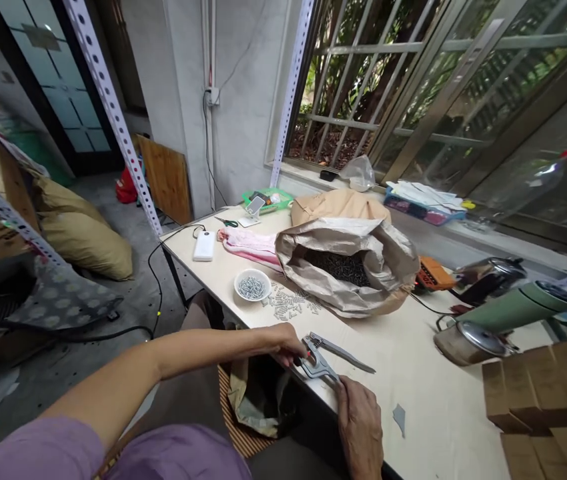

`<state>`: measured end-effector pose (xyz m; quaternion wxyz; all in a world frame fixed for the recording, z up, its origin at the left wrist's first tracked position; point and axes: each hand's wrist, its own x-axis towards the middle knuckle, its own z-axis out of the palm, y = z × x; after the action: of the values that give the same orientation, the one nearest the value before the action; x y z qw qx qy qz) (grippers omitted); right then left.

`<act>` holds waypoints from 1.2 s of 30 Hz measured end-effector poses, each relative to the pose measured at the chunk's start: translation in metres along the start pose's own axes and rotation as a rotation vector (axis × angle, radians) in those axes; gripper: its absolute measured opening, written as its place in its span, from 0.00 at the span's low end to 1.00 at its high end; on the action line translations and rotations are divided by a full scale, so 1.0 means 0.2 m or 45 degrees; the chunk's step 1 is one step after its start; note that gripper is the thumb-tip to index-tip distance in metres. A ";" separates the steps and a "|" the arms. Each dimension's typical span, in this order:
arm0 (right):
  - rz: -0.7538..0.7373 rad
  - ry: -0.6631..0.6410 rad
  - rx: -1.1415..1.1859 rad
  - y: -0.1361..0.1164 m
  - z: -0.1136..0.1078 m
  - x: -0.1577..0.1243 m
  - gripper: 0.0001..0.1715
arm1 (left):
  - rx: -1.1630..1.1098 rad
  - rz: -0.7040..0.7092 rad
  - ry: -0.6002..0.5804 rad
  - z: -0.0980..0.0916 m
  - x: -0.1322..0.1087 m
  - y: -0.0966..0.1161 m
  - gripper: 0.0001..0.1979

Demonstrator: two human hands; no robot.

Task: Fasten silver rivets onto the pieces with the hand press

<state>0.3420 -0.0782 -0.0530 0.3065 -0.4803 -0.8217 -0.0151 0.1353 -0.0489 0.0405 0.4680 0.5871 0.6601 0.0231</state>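
Pliers [317, 365] stand open at the frame's lower centre, right hand [361, 421] wrapped round one handle, apparently for leverage; left hand [286, 340] curls at the head, its hold unclear

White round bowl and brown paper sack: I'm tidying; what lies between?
Head view: loose silvery metal pieces lie between bowl and sack; striped pink cloth farther back.

Bowl [253, 299] on the table [428, 360], left of the sack [308, 283], hand tool [319, 366] in front of both.
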 end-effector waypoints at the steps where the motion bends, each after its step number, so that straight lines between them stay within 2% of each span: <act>1: -0.019 0.007 -0.001 0.00 0.01 0.00 0.19 | -0.007 0.006 0.004 0.00 -0.01 0.00 0.09; 4: -0.075 0.075 -0.007 0.01 0.02 -0.01 0.21 | 0.254 0.129 0.215 0.00 -0.04 -0.01 0.08; 7: -0.015 0.180 -0.026 0.02 0.03 -0.02 0.23 | 0.549 0.195 0.492 -0.06 -0.02 0.00 0.11; 10: 0.049 0.224 -0.046 0.02 0.03 -0.02 0.24 | 0.632 0.187 0.628 -0.19 0.03 -0.01 0.16; 14: 0.054 0.208 -0.046 0.02 0.04 -0.02 0.24 | 0.704 0.192 0.748 -0.39 0.07 -0.08 0.16; 19: 0.117 0.176 -0.023 0.02 0.04 -0.02 0.24 | 0.783 0.193 0.754 -0.56 0.08 -0.26 0.13; 25: 0.143 0.123 -0.012 0.03 0.04 -0.02 0.27 | 0.905 0.293 0.652 -0.58 0.09 -0.50 0.11; 31: 0.127 0.081 -0.017 0.05 0.03 -0.01 0.28 | 0.988 0.421 0.614 -0.55 0.13 -0.54 0.12; 36: 0.145 0.025 0.006 0.05 0.01 -0.01 0.27 | 0.982 0.421 0.643 -0.51 0.15 -0.54 0.14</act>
<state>0.3500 -0.0738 -0.0580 0.3161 -0.5254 -0.7900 -0.0004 -0.0086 -0.0047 0.0176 0.0319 0.7908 0.6112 -0.0073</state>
